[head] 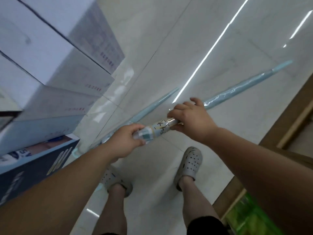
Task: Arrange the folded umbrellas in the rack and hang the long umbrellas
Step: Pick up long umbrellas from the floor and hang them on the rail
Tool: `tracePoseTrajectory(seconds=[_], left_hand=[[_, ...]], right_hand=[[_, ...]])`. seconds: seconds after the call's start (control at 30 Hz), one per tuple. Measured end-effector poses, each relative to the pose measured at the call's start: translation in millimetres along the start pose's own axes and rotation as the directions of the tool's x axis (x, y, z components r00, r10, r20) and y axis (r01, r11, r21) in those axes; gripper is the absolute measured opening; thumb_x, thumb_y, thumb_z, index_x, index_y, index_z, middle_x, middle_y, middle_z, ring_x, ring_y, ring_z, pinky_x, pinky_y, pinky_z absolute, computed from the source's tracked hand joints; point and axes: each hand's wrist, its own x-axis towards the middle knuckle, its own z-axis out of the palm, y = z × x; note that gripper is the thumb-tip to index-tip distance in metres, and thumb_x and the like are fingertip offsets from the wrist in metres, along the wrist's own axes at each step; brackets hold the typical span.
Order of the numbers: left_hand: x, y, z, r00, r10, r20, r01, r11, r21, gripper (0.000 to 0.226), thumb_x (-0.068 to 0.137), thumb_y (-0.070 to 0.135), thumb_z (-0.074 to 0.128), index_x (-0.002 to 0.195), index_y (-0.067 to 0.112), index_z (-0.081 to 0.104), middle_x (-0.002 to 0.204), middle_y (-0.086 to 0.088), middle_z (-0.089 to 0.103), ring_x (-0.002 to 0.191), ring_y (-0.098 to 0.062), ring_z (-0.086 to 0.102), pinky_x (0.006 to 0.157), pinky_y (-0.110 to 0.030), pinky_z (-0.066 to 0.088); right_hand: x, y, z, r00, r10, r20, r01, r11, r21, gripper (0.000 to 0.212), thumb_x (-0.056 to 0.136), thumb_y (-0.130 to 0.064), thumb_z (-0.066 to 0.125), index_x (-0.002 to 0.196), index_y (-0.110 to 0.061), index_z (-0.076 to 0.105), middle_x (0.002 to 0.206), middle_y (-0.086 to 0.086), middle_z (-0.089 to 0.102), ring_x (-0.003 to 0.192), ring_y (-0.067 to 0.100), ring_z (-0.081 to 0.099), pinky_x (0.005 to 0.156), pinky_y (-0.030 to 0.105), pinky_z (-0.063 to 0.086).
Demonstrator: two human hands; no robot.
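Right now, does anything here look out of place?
Yes: two long pale-blue umbrellas lie on the floor tiles at angles instead of hanging. Both hands hold a wrapped folded umbrella.

Bright, even indoor light is filling the view. Ceiling strip lights are glaring off the glossy floor (152, 48) as white streaks. Motion blur is smearing the boxes (42, 48), and wide-angle distortion is bending the edges.

Head camera looks steeply down, close above floor (169, 48)

Print on the stacked boxes (94, 48) is unreadable.
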Motion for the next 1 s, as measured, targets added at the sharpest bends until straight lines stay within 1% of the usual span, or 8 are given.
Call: tracePoseTrajectory(seconds=[0.23, 0.4, 0.53, 0.63, 0.73, 0.87, 0.93, 1.0], left_hand=[[-150.5, 133.1, -43.4, 0.990, 0.138, 0.007, -0.137, 0.972, 0.191, 0.037, 0.081, 0.009, 0.080, 0.098, 0.041, 0.070, 0.101, 0.011, 0.073, 0.094, -0.005, 0.067, 0.086, -0.028, 0.053], [-259.7, 229.8, -52.7, 0.969, 0.245, -0.043, -0.224, 0.934, 0.277, 0.041, 0.082, 0.010, 0.080, 0.100, 0.045, 0.071, 0.101, 0.018, 0.073, 0.097, -0.004, 0.068, 0.094, -0.033, 0.054], [-330.0, 277.7, -53.2, 0.943, 0.293, -0.155, -0.239, 0.925, 0.295, 0.038, 0.080, 0.011, 0.081, 0.102, 0.042, 0.073, 0.105, 0.013, 0.073, 0.100, -0.011, 0.068, 0.095, -0.042, 0.055], [-378.2, 297.9, -60.1, 0.920, 0.323, -0.221, -0.244, 0.915, 0.322, 0.040, 0.078, 0.011, 0.082, 0.107, 0.037, 0.074, 0.105, 0.009, 0.074, 0.099, -0.013, 0.069, 0.096, -0.045, 0.055], [-424.4, 317.2, -78.5, 0.899, 0.343, -0.271, -0.225, 0.895, 0.385, 0.039, 0.078, 0.010, 0.082, 0.106, 0.035, 0.074, 0.101, 0.007, 0.075, 0.096, -0.013, 0.069, 0.088, -0.033, 0.055], [-477.8, 339.1, -111.1, 0.873, 0.382, -0.304, -0.220, 0.864, 0.453, 0.038, 0.081, 0.001, 0.078, 0.105, 0.029, 0.072, 0.086, 0.013, 0.071, 0.066, 0.010, 0.061, 0.056, -0.006, 0.043], [-499.5, 341.6, -125.5, 0.873, 0.385, -0.300, -0.207, 0.849, 0.486, 0.038, 0.082, 0.000, 0.078, 0.104, 0.030, 0.072, 0.079, 0.019, 0.069, 0.061, 0.010, 0.059, 0.055, -0.006, 0.042], [-512.8, 340.0, -139.5, 0.872, 0.388, -0.299, -0.169, 0.812, 0.559, 0.038, 0.082, 0.006, 0.079, 0.105, 0.036, 0.071, 0.085, 0.022, 0.070, 0.073, 0.002, 0.062, 0.060, -0.007, 0.043]], right_hand=[[-103.7, -61.3, -162.2, 0.973, 0.120, -0.198, -0.106, 0.991, 0.082, 0.034, 0.076, -0.052, 0.072, 0.104, -0.033, 0.068, 0.096, -0.010, 0.066, 0.092, 0.023, 0.065, 0.100, 0.049, 0.040], [-172.5, -91.4, -267.7, 0.908, 0.158, -0.389, -0.112, 0.984, 0.140, 0.032, 0.076, -0.049, 0.074, 0.104, -0.034, 0.068, 0.095, -0.013, 0.064, 0.088, 0.021, 0.063, 0.094, 0.043, 0.041], [-207.5, -108.2, -333.9, 0.875, 0.134, -0.465, -0.084, 0.988, 0.127, 0.033, 0.077, -0.046, 0.077, 0.106, -0.033, 0.068, 0.094, -0.013, 0.063, 0.086, 0.020, 0.061, 0.088, 0.041, 0.039], [-222.0, -118.6, -377.5, 0.866, 0.013, -0.500, 0.031, 0.996, 0.080, 0.035, 0.077, -0.042, 0.078, 0.109, -0.031, 0.068, 0.097, -0.011, 0.066, 0.087, 0.021, 0.063, 0.085, 0.040, 0.043], [-228.8, -118.6, -418.0, 0.861, -0.098, -0.499, 0.123, 0.992, 0.016, 0.046, 0.073, -0.033, 0.084, 0.115, -0.025, 0.069, 0.099, -0.005, 0.071, 0.088, 0.026, 0.067, 0.082, 0.039, 0.049], [-233.7, -114.3, -454.1, 0.859, -0.150, -0.489, 0.143, 0.988, -0.054, 0.052, 0.072, -0.031, 0.087, 0.120, -0.023, 0.069, 0.101, -0.001, 0.073, 0.088, 0.030, 0.069, 0.077, 0.038, 0.053], [-237.5, -118.9, -460.2, 0.844, -0.146, -0.517, 0.143, 0.989, -0.047, 0.047, 0.075, -0.032, 0.085, 0.119, -0.024, 0.069, 0.098, -0.002, 0.072, 0.086, 0.029, 0.068, 0.073, 0.038, 0.054], [-239.0, -130.5, -458.6, 0.832, -0.137, -0.538, 0.153, 0.988, -0.015, 0.040, 0.080, -0.031, 0.081, 0.117, -0.025, 0.069, 0.096, -0.004, 0.070, 0.085, 0.027, 0.067, 0.070, 0.036, 0.054]])
